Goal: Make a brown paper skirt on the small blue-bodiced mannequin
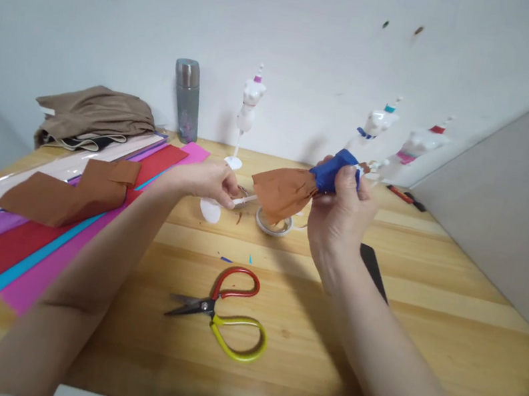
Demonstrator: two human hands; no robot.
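A small dress form (333,173) lies sideways between my hands, wrapped in a blue paper top with a flared brown paper skirt (286,190). My right hand (342,221) is closed around the blue part, thumb on top. At the other end, my left hand (216,183) pinches its thin white stand rod (246,200); the round white base (210,210) shows just below those fingers. Under the skirt, a roll of tape (273,224) rests on the wooden table. Scissors (206,306) with one red and one yellow handle lie nearer me, blades parted and pointing left.
Three more white dress forms (251,104) (377,125) (423,145) stand along the wall. A grey flask (187,100) and folded brown cloth (98,116) sit back left. Coloured paper sheets (33,247) and a cut brown piece (77,194) cover the left side. A dark flat object (374,270) lies behind my right wrist.
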